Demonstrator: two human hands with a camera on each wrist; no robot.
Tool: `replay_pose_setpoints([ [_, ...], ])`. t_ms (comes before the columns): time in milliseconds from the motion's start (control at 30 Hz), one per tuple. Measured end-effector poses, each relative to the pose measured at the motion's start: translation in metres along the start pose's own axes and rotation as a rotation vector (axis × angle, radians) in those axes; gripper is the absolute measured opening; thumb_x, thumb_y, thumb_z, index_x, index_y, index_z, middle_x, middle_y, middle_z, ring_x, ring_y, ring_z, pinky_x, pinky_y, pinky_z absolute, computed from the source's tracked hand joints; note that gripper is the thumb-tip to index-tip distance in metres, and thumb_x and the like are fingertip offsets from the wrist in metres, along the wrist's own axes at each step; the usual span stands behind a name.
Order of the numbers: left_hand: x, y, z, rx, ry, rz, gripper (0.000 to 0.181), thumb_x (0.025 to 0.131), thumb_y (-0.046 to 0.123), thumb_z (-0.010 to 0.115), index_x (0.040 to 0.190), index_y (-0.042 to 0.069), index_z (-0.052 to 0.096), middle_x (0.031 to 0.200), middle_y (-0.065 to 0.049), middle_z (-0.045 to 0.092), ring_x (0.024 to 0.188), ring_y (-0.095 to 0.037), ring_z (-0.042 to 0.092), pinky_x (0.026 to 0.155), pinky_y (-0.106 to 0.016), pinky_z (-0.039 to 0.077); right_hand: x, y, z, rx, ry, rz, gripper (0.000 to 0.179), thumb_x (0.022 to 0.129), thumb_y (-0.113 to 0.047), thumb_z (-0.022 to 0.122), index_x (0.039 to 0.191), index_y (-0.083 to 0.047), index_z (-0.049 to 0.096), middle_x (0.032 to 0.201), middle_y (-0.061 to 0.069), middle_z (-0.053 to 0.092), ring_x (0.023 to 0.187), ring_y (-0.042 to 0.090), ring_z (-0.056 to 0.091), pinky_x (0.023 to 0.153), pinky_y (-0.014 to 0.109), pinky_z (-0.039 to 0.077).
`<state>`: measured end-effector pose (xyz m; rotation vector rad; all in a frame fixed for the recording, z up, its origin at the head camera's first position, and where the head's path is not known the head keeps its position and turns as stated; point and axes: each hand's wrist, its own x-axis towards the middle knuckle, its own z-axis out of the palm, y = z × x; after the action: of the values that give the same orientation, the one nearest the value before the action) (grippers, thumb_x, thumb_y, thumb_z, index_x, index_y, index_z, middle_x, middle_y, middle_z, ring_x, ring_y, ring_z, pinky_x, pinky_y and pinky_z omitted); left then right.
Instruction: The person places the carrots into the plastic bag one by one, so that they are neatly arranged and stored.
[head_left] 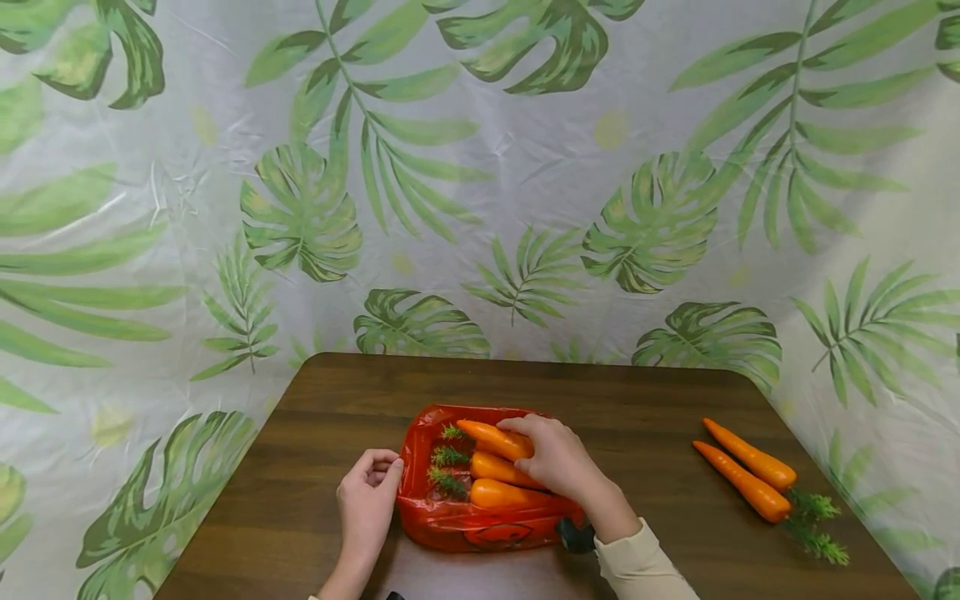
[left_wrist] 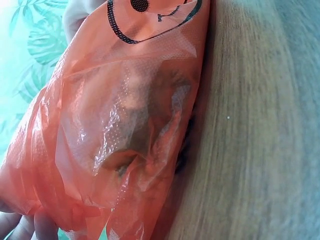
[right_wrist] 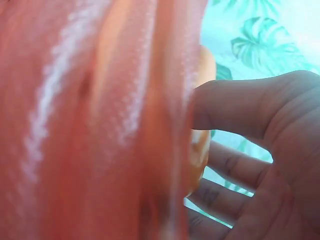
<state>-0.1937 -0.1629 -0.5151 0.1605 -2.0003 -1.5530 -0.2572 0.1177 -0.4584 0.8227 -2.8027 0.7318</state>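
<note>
In the head view a red plastic bag (head_left: 480, 529) lies with its mouth facing up, and orange carrots with leafy green tops (head_left: 448, 482) show inside it. My right hand (head_left: 558, 454) grips the uppermost carrot (head_left: 491, 437) over the bag, its narrow end pointing left. Below it lie a middle carrot (head_left: 498, 469) and a lower carrot (head_left: 506, 495), their right ends hidden. My left hand (head_left: 369, 492) pinches the bag's left edge. In the left wrist view, fingers (left_wrist: 45, 225) touch the thin, see-through bag (left_wrist: 90, 140). The bag fills much of the right wrist view, beside my right hand (right_wrist: 250, 135).
Two more carrots (head_left: 750, 479) with green tops lie side by side toward the right edge of the brown wooden table (head_left: 330, 392). Behind the table hangs a leaf-patterned sheet (head_left: 525, 192). A black object (head_left: 575, 535) sits by my right wrist.
</note>
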Motion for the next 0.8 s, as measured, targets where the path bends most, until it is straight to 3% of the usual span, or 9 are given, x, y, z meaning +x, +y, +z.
replay_pose_setpoints([
  [467, -0.001, 0.0, 0.0, 0.0, -0.006, -0.016, 0.006, 0.089, 0.008, 0.076, 0.09, 0.003, 0.072, 0.077, -0.005, 0.068, 0.063, -0.014, 0.062, 0.056, -0.019, 0.048, 0.004, 0.006, 0.013, -0.054, -0.032, 0.021, 0.053, 0.077, -0.007, 0.083, 0.127, -0.019, 0.069, 0.122, 0.0, 0.068, 0.107, 0.025, 0.064, 0.089, 0.049, 0.052],
  [800, 0.0, 0.001, 0.0, 0.015, -0.007, -0.031, 0.005, 0.089, 0.01, 0.076, 0.089, 0.006, 0.073, 0.076, -0.002, 0.068, 0.063, -0.015, 0.063, 0.055, -0.022, 0.049, 0.009, 0.004, 0.015, -0.056, -0.027, -0.029, 0.055, 0.076, -0.002, 0.083, 0.127, -0.018, 0.07, 0.119, -0.001, 0.068, 0.104, 0.024, 0.065, 0.087, 0.046, 0.054],
])
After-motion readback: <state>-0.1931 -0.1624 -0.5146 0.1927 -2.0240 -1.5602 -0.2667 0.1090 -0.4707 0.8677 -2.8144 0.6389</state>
